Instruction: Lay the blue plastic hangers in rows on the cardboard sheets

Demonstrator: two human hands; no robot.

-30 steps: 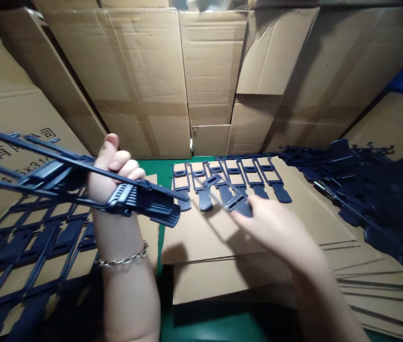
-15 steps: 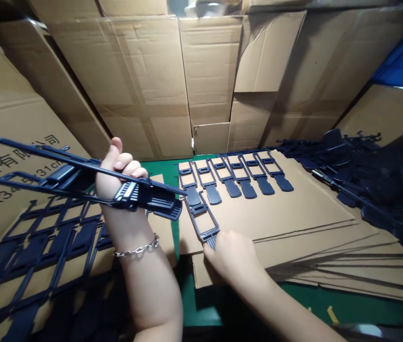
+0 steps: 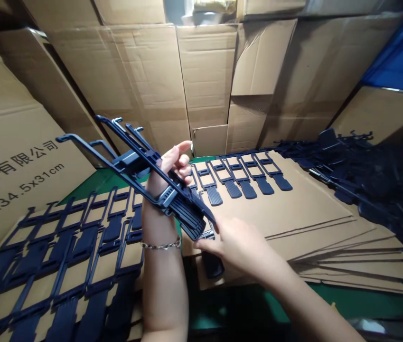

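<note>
My left hand (image 3: pixel 174 166) is raised near the middle with its fingers curled around a couple of dark plastic frames (image 3: pixel 185 216). They have long hooked rails and ribbed, pedal-like ends, and they slant across my wrist. My right hand (image 3: pixel 237 237) pinches the ribbed end of a held frame between thumb and fingers. Below it, another dark frame (image 3: pixel 212 265) lies on the cardboard, mostly covered by my hands. A row of similar frames (image 3: pixel 249 190) lies behind on the cardboard sheets (image 3: pixel 294 209).
To the left, rows of dark frames (image 3: pixel 90 247) cover another cardboard sheet. A tangled heap of dark parts (image 3: pixel 351 175) fills the right side. Stacked cartons (image 3: pixel 144 85) wall off the back, and a printed carton (image 3: pixel 16 166) stands at left. Green tabletop (image 3: pixel 208 304) shows in front.
My left hand has swung right with the frames, which now tilt more steeply. My right hand has shifted from the frame on the cardboard to the end of the held frames.
</note>
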